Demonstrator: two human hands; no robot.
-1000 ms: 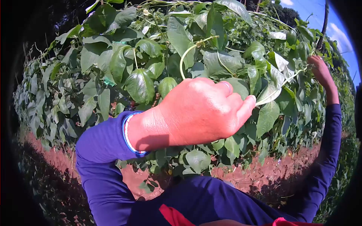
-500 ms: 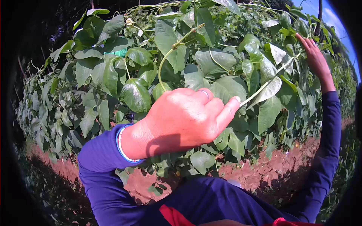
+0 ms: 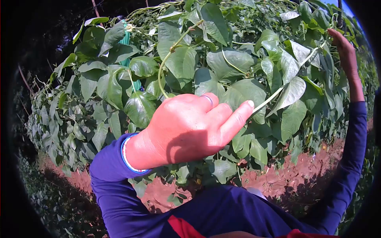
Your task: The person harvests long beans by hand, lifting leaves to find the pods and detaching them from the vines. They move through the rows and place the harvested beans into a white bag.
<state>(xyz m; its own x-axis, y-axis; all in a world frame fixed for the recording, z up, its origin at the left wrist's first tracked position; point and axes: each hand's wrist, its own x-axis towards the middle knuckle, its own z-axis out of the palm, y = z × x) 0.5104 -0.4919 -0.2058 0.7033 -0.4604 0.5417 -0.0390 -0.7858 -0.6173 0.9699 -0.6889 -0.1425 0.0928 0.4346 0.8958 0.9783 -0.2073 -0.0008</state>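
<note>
My left hand is in the middle of the view, its fingers curled closed around a green vine stem. On one side, the vine stem slants up to the right from the fingertips past a pale leaf. Another curved length of stem rises behind the knuckles. At the upper right, my right hand is raised beside the foliage, fingers stretched upward and seen edge-on. It is close to the stem's far end; whether it touches it is hidden.
A dense wall of climbing leaves fills the view ahead. Green cloth or netting shows behind leaves at the upper left. Reddish soil lies below, partly in shadow. Thin poles stand at the back.
My right hand has shifted slightly right, and its fingers look less spread. My left hand keeps its hold on the stem. The view has shifted a little, showing more green material.
</note>
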